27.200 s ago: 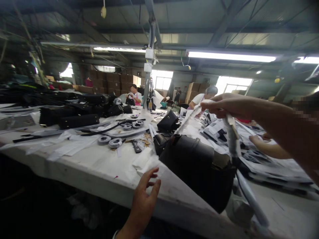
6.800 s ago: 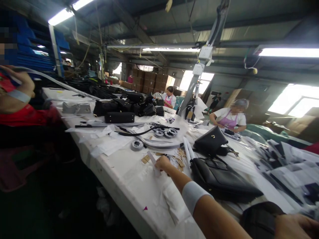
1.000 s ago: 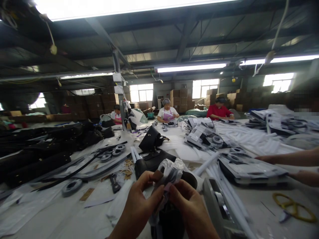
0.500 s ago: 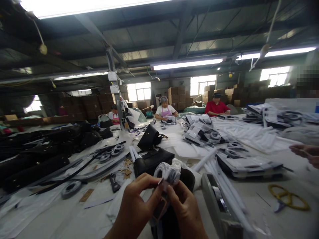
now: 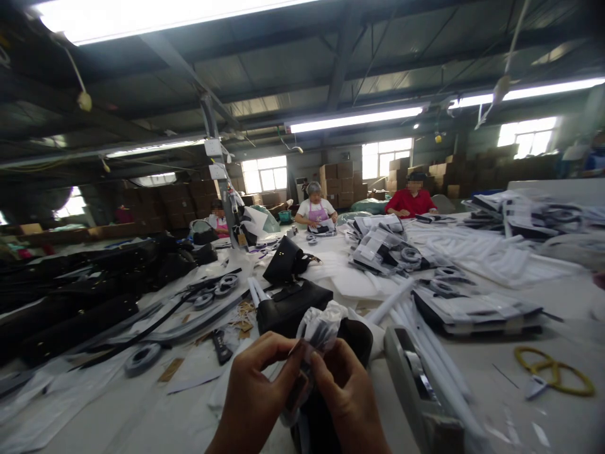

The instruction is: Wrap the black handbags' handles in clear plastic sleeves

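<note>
My left hand (image 5: 258, 388) and my right hand (image 5: 350, 394) meet low in the middle, thumbs and fingertips pinching crumpled clear plastic wrapping (image 5: 321, 323). Under the left thumb shows a small brownish rectangular piece (image 5: 297, 389) inside the plastic; its kind is hard to make out. Behind and below the hands lies a black leather-like bag (image 5: 293, 305), partly covered by the wrapping. A second black bag piece with a flap (image 5: 282, 260) stands just beyond it. To the right of my right hand is a grey tape dispenser (image 5: 401, 372).
Yellow-handled scissors (image 5: 553, 372) lie at the right. White foam tubes (image 5: 439, 353) run beside the dispenser. Wrapped flat packs (image 5: 477, 312) stand farther back. A grey coil (image 5: 142, 359), a black-handled tool (image 5: 220, 347) and piled black bags (image 5: 80, 321) occupy the left. Two co-workers sit across the table.
The view has shifted slightly. Both hands keep their pinch, and the plastic between them has bunched and tilted a little. Another person's hand at the right edge has moved out of view.
</note>
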The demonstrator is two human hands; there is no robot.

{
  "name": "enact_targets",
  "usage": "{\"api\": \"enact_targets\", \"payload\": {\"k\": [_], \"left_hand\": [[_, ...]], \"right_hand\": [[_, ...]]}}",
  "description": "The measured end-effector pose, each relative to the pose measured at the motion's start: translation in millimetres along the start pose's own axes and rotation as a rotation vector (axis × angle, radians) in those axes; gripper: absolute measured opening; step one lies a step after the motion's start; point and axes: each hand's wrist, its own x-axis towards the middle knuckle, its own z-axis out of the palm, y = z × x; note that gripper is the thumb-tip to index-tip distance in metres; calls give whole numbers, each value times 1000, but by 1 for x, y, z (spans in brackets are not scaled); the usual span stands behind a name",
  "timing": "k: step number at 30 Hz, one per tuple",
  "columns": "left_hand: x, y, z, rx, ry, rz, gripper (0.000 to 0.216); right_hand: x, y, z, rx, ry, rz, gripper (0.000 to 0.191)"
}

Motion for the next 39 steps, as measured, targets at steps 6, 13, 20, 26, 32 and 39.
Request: {"api": "enact_targets", "payload": {"k": [6, 13, 20, 26, 32, 39], "left_hand": [[-12, -11, 9, 164, 196, 233, 9], [-32, -6, 28, 254, 309, 259, 27], [-39, -16, 38, 308, 297, 192, 37], [-34, -15, 28, 327, 283, 206, 34], [-14, -10, 2, 87, -2, 65, 27], [-2, -6, 6, -216, -38, -304, 35]], "right_hand": [[-2, 1, 3, -8, 49, 7, 33], [-2, 3, 3, 30, 23, -26, 31], [-9, 5, -1, -57, 38, -36, 31], [-13, 1, -4, 13, -21, -4, 38], [-5, 6, -6, 179, 8, 106, 33], [-4, 12, 3, 261, -27, 66, 29]]}}
